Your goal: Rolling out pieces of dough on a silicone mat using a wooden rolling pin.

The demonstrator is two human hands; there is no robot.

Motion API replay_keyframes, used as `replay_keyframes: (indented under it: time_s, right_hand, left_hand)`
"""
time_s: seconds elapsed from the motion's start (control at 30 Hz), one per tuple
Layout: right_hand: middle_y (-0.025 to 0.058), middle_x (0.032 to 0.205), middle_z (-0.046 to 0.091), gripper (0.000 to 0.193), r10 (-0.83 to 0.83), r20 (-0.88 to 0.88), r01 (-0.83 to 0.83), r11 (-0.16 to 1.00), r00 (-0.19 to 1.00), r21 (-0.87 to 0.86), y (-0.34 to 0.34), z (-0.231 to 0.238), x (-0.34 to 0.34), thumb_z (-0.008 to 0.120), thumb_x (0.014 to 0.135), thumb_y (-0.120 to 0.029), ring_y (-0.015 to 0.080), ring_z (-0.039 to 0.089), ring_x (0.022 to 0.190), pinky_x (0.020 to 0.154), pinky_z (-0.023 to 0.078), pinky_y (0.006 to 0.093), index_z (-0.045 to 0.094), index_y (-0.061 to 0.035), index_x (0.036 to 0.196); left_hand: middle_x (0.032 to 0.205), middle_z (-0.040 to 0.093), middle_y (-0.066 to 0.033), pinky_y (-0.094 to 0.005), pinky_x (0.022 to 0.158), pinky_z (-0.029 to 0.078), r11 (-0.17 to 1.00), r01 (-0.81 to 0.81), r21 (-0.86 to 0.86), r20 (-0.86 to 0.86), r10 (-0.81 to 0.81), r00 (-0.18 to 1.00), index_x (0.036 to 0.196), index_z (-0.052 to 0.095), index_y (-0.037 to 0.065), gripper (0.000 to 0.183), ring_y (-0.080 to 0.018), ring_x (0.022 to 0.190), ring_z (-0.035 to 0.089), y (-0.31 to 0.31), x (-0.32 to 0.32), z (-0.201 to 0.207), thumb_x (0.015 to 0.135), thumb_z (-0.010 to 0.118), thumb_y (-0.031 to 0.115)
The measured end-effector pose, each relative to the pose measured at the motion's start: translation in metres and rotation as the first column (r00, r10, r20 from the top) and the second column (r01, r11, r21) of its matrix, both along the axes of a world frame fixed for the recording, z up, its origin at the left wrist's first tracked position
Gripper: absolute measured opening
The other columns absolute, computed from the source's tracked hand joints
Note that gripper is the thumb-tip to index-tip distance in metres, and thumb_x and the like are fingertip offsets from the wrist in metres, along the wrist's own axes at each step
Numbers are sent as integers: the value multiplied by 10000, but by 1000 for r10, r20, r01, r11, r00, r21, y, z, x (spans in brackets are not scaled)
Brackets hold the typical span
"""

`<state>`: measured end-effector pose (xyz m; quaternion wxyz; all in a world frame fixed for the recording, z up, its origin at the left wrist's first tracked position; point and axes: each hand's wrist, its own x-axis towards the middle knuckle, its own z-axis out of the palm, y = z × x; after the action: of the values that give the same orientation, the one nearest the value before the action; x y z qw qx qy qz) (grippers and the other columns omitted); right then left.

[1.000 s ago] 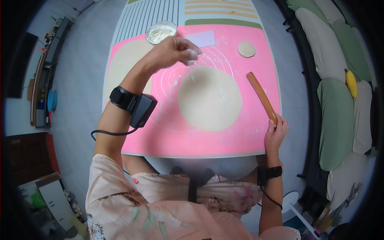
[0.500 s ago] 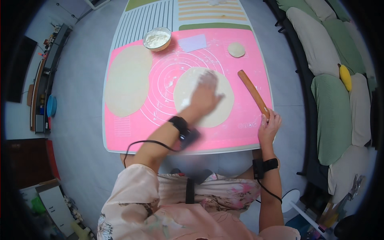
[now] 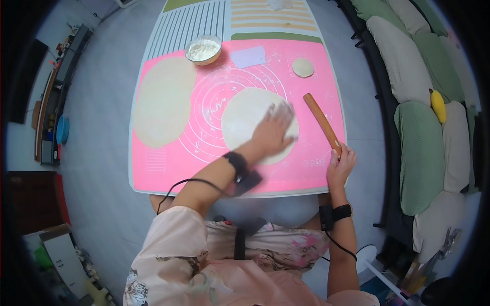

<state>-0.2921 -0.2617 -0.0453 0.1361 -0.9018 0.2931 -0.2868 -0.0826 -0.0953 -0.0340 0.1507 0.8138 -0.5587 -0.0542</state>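
Near the right edge of the surface, the right hand grips the pin by its near end! Left hand spread open over the dough, which lies closer to that edge than the left.

The left hand is lying spread over a round cream dough sheet; at its four o'clock, the right hand is gripping a brown wooden rolling pin; at eleven, a clear flour-filled bowl is standing.
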Motion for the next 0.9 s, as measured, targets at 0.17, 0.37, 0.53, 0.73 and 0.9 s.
replay_keyframes:
  time_s: [0.17, 0.37, 0.53, 0.73, 0.9]
  right_hand:
    - [158, 1040, 538, 294, -9, -10, 9, 999, 1000, 52, -12, 1, -9, 607, 896, -144, 345, 494, 990, 882, 384, 445, 590, -45, 1172]
    - [137, 1049, 546, 317, 137, 77, -149, 972, 988, 181, 46, 17, 38, 622, 880, -135, 323, 500, 1002, 864, 384, 440, 586, -53, 1185]
    - [118, 1056, 547, 328, 205, 89, -219, 958, 975, 186, 92, 19, 70, 634, 870, -134, 304, 499, 1016, 877, 365, 435, 587, -59, 1186]
    - [107, 1060, 539, 336, 313, 101, -328, 918, 944, 222, 107, 21, 77, 647, 854, -125, 295, 487, 1022, 875, 353, 425, 589, -42, 1175]
    - [103, 1064, 537, 334, 334, 69, -341, 912, 940, 226, 106, 16, 70, 643, 850, -118, 290, 477, 1023, 874, 348, 418, 591, -46, 1173]
  left_hand:
    - [1586, 171, -153, -533, 1182, 76, 972, 185, 143, -3, -186, 982, 1515, 243, 107, 683, -318, 1479, 114, 105, -6, 11, 958, 417, 461]
    - [1369, 457, -280, -436, 1038, 385, 826, -542, -153, -286, 488, 825, 1288, 449, -67, 511, -405, 1252, 467, 119, 56, 9, 872, 605, 186]
    - [1154, 624, -252, -426, 862, 491, 561, -823, 85, -610, 682, 402, 1134, 552, -53, 491, -372, 1048, 617, 81, 74, 25, 780, 687, 259]
    - [823, 702, -136, -401, 737, 523, 618, -762, 193, -391, 760, 518, 881, 689, 22, 340, -280, 787, 690, 96, 72, 26, 761, 710, 339]
    - [768, 679, -92, -299, 597, 507, 645, -718, 262, -637, 674, 374, 954, 689, -31, 307, -126, 604, 617, 122, 38, 18, 841, 702, 253]
